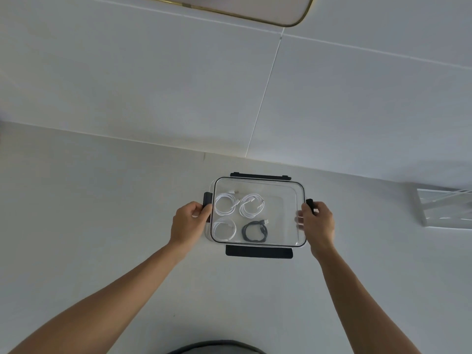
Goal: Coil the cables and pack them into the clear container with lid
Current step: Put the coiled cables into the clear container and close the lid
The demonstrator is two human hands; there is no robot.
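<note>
The clear container (283, 226) sits on the white counter near the wall, with its clear, black-rimmed lid (259, 178) laid on top. Inside lie three coiled white cables (225, 205) and one coiled black cable (255, 231), all in the left half. Black latch flaps stick out at the far side (260, 175) and the near side (259, 251). My left hand (187, 223) curls its fingers round the left latch (207, 198). My right hand (318, 223) holds the right latch (310, 205) with fingers against the container's right edge.
A white tiled wall (229, 85) rises right behind the container. A clear acrylic stand (444, 208) lies on the counter at the far right. A dark rounded object (217, 347) shows at the bottom edge. A gold-framed mirror edge (281, 19) hangs at the top.
</note>
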